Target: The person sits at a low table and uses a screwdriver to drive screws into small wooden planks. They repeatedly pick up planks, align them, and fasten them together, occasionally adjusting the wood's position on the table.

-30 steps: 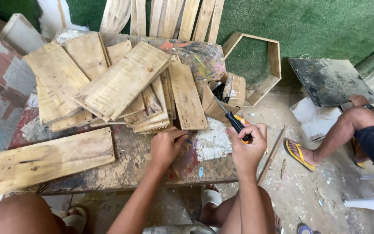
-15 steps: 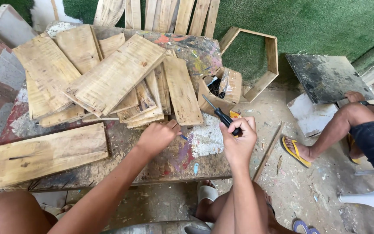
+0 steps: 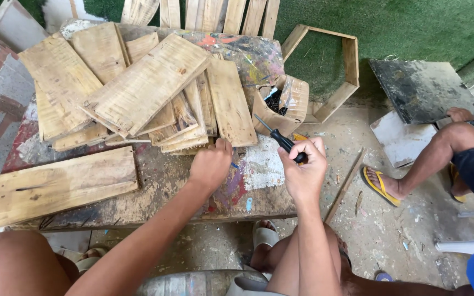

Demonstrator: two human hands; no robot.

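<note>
The paint-stained tabletop (image 3: 154, 192) lies under both hands and carries a loose pile of wooden planks (image 3: 144, 90) just beyond the left hand. A single long plank (image 3: 56, 186) lies apart, well to the left of that hand. A hexagonal wooden frame (image 3: 346, 71) rests on the ground beyond the right hand, with a dark board (image 3: 423, 90) further to the right. A small cardboard box (image 3: 283, 104) holding dark screws stands just beyond the right hand. The right hand (image 3: 305, 170) is closed around the black handle of a screwdriver (image 3: 281, 140), its tip pointing up and away toward the box. The left hand (image 3: 210, 164) is curled, fingertips touching the near edge of the plank pile; whether it holds anything cannot be told.
</note>
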